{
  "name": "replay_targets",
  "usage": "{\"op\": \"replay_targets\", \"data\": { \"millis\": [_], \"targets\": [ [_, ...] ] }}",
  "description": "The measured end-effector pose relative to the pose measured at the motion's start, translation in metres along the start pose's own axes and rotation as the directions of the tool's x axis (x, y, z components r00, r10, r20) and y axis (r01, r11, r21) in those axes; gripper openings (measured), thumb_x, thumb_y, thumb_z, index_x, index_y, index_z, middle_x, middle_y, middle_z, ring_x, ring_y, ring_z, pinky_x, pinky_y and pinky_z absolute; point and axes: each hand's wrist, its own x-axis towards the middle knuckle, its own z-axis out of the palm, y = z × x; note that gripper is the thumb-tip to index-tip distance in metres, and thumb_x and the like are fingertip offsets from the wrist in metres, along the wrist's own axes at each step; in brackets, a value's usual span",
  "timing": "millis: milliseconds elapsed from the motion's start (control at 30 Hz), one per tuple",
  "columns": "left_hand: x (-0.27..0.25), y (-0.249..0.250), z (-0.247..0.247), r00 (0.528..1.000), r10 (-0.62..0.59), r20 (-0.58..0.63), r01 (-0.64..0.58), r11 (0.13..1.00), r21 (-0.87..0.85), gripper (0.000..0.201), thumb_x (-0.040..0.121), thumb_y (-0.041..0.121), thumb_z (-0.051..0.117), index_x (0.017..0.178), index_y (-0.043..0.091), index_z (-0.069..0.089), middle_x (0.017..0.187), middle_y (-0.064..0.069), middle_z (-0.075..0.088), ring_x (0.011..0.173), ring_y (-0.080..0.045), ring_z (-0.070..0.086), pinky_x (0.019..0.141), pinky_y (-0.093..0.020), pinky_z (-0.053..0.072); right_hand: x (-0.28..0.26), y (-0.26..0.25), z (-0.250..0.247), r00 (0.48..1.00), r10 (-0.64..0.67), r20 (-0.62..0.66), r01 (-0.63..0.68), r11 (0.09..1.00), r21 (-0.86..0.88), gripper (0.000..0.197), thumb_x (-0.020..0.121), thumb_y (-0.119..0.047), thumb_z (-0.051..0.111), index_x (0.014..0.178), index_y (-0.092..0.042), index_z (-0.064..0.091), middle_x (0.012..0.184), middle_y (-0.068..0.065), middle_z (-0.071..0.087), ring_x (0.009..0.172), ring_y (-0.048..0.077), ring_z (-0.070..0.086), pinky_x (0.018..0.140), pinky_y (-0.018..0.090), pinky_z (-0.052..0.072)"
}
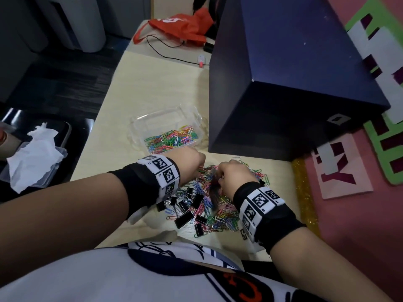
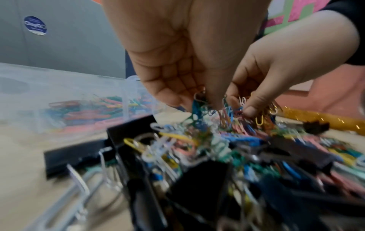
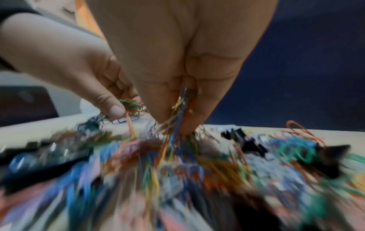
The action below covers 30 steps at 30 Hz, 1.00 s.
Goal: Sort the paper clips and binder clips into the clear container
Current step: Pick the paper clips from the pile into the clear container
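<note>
Far left, off the table (image 1: pixel 139 83): a small plastic box (image 1: pixel 43 171) stuffed with white tissue. Further right, the clear container (image 1: pixel 165 127) on the table, coloured paper clips (image 1: pixel 172 138) already inside. In front of it, the left hand (image 1: pixel 192 164) dipped into the mixed pile (image 1: pixel 209 205), fingers (image 2: pixel 173 87) curled and pinching a tuft of paper clips. Just beside it, the right hand (image 1: pixel 236 177) — likewise clamped on a bunch of clips. Black binder clips (image 1: pixel 185 219) scattered through the pile's near-left side. Rightmost, a dark blue box (image 1: pixel 294 83).
</note>
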Motion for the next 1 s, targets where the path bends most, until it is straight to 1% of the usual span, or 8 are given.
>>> {"op": "replay_targets", "data": {
  "millis": [133, 267, 333, 533, 667, 767, 867, 1000],
  "targets": [
    [0.000, -0.012, -0.013, 0.995, -0.017, -0.097, 0.010, 0.997, -0.072, 0.027, 0.090, 0.031, 0.062, 0.112, 0.017, 0.059, 0.109, -0.004, 0.064, 0.102, -0.025, 0.058, 0.082, -0.031, 0.043, 0.002, -0.006, -0.018, 1.000, 0.018, 0.004, -0.018, 1.000, 0.007, 0.011, 0.091, -0.018, 0.058, 0.099, -0.021, 0.063, 0.112, 0.006, 0.058, 0.101, 0.025, 0.057, 0.081, 0.029, 0.045],
    [-0.002, -0.034, -0.030, 0.964, -0.081, -0.254, 0.043, 0.987, -0.152, 0.023, 0.088, 0.034, 0.064, 0.106, 0.019, 0.062, 0.101, -0.001, 0.064, 0.087, -0.017, 0.054, 0.077, -0.028, 0.041, 0.004, -0.017, -0.038, 0.999, -0.008, 0.041, 0.008, 1.000, -0.002, 0.012, 0.091, -0.022, 0.059, 0.101, -0.021, 0.065, 0.111, 0.004, 0.060, 0.104, 0.024, 0.057, 0.087, 0.031, 0.048],
    [-0.005, -0.047, -0.040, 0.940, -0.127, -0.316, 0.077, 0.983, -0.165, 0.023, 0.087, 0.033, 0.065, 0.106, 0.019, 0.064, 0.101, -0.002, 0.065, 0.088, -0.019, 0.057, 0.077, -0.029, 0.042, 0.007, -0.023, -0.043, 0.999, -0.039, 0.037, 0.039, 0.999, 0.005, 0.012, 0.090, -0.025, 0.061, 0.100, -0.020, 0.067, 0.108, 0.003, 0.062, 0.101, 0.023, 0.058, 0.087, 0.031, 0.049],
    [-0.016, -0.073, -0.045, 0.940, -0.249, -0.233, 0.204, 0.958, -0.200, 0.024, 0.088, 0.031, 0.064, 0.110, 0.021, 0.066, 0.106, 0.000, 0.069, 0.099, -0.021, 0.062, 0.084, -0.030, 0.049, 0.024, -0.051, -0.044, 0.981, -0.131, -0.143, 0.159, 0.966, 0.205, 0.001, 0.086, -0.022, 0.067, 0.085, -0.022, 0.067, 0.092, -0.003, 0.063, 0.080, 0.015, 0.056, 0.069, 0.021, 0.040],
    [-0.022, -0.078, -0.039, 0.922, -0.300, -0.247, 0.246, 0.943, -0.225, 0.022, 0.092, 0.025, 0.054, 0.111, 0.021, 0.065, 0.111, -0.003, 0.067, 0.101, -0.023, 0.061, 0.088, -0.034, 0.049, 0.042, -0.071, -0.048, 0.964, -0.043, -0.262, 0.153, 0.896, 0.416, 0.005, 0.086, -0.025, 0.066, 0.089, -0.022, 0.067, 0.096, -0.003, 0.068, 0.082, 0.014, 0.061, 0.076, 0.023, 0.047],
    [-0.024, -0.076, -0.036, 0.899, -0.330, -0.289, 0.260, 0.931, -0.256, 0.027, 0.092, 0.017, 0.049, 0.114, 0.019, 0.064, 0.115, -0.007, 0.063, 0.105, -0.026, 0.058, 0.090, -0.035, 0.047, 0.053, -0.080, -0.050, 0.982, -0.006, -0.189, 0.100, 0.865, 0.492, 0.027, 0.091, -0.032, 0.060, 0.116, -0.024, 0.061, 0.121, 0.001, 0.063, 0.105, 0.018, 0.060, 0.091, 0.027, 0.046],
    [-0.024, -0.074, -0.027, 0.912, -0.295, -0.284, 0.228, 0.942, -0.247, 0.029, 0.093, 0.017, 0.047, 0.118, 0.021, 0.062, 0.118, -0.005, 0.059, 0.107, -0.025, 0.057, 0.091, -0.035, 0.045, 0.052, -0.078, -0.053, 0.995, -0.028, -0.092, 0.066, 0.895, 0.441, 0.039, 0.096, -0.026, 0.051, 0.135, -0.021, 0.048, 0.136, 0.006, 0.053, 0.122, 0.024, 0.053, 0.102, 0.031, 0.040],
    [-0.022, -0.065, -0.018, 0.970, -0.108, -0.217, 0.087, 0.991, -0.101, 0.042, 0.095, 0.026, 0.045, 0.137, 0.026, 0.046, 0.143, 0.002, 0.045, 0.125, -0.023, 0.049, 0.099, -0.041, 0.044, 0.034, -0.060, -0.047, 0.998, -0.033, -0.053, 0.051, 0.925, 0.377, 0.019, 0.094, -0.020, 0.051, 0.110, -0.025, 0.060, 0.118, 0.001, 0.064, 0.104, 0.020, 0.061, 0.091, 0.028, 0.047]
  ]
}}
